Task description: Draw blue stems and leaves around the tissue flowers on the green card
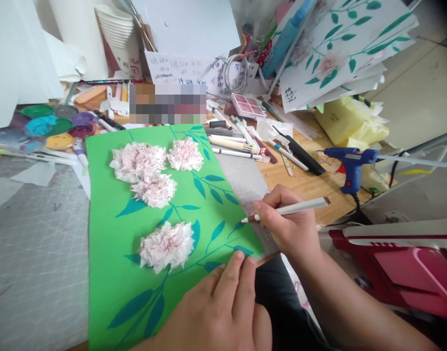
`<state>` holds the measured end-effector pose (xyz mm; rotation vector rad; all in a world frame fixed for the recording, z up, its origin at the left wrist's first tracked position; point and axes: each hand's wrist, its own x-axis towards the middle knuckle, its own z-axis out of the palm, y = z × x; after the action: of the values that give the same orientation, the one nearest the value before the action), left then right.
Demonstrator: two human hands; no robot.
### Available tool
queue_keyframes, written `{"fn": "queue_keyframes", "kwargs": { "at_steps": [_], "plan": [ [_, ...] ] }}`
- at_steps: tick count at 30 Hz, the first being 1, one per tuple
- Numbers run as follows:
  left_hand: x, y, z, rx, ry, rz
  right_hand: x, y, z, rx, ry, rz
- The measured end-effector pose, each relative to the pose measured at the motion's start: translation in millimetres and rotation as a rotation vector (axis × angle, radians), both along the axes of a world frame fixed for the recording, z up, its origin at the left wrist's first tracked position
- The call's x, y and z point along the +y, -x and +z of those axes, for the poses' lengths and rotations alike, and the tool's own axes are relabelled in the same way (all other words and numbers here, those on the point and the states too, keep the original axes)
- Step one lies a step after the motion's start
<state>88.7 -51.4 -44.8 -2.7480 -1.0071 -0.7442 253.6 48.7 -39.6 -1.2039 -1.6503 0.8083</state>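
My right hand point(293, 222) grips a marker pen point(300, 206) with a white barrel and brownish ends. Its tip touches a small teal leaf near the right edge of a green sheet of paper point(110, 234). Across the lower part of that sheet lies my left hand point(223, 302), fingers stretched out and pressing on it, holding nothing. Teal stems and leaves are drawn over the green paper. Crumpled pale pink paper flowers sit on it, one point(167, 246) near the middle and others point(139, 161) toward the top.
A grey cutting mat point(36, 243) lies under the sheet. Paint blobs point(60, 141) are at left. Pens and markers point(238, 146) clutter the back, with paper cups point(117, 39) behind. A blue glue gun point(351, 161) stands at right, below a finished-looking flower picture point(340, 53).
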Motion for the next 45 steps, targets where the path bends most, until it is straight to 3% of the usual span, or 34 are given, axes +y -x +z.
{"fn": "queue_keyframes", "kwargs": {
  "at_steps": [10, 21, 24, 29, 31, 36, 45],
  "plan": [
    [0.6, -1.1, 4.6, 0.003, -0.029, 0.016, -0.1, -2.0, -1.0, -0.011, 0.005, 0.089],
    [2.3, -2.4, 0.5, 0.019, 0.01, 0.006, -1.7, -4.1, -0.9, 0.034, 0.026, 0.08],
    [-1.5, -2.0, 0.6, 0.011, -0.006, 0.001, -1.8, -4.4, -3.6, 0.106, 0.052, 0.07],
    [-1.5, 0.0, 3.2, 0.009, 0.047, 0.019, -7.7, -5.5, -6.5, 0.458, 0.041, -0.031],
    [-0.3, 0.4, 7.5, 0.005, 0.022, -0.001, -13.2, -6.8, -5.2, 0.507, 0.084, -0.002],
    [-2.3, -1.1, 17.4, 0.024, -0.032, -0.066, -22.2, -11.9, -2.5, 0.292, 0.129, 0.263],
    [-8.5, -1.2, 12.8, 0.024, 0.012, 0.0, -21.3, -8.3, 2.6, 0.091, 0.069, 0.313]
  ]
}}
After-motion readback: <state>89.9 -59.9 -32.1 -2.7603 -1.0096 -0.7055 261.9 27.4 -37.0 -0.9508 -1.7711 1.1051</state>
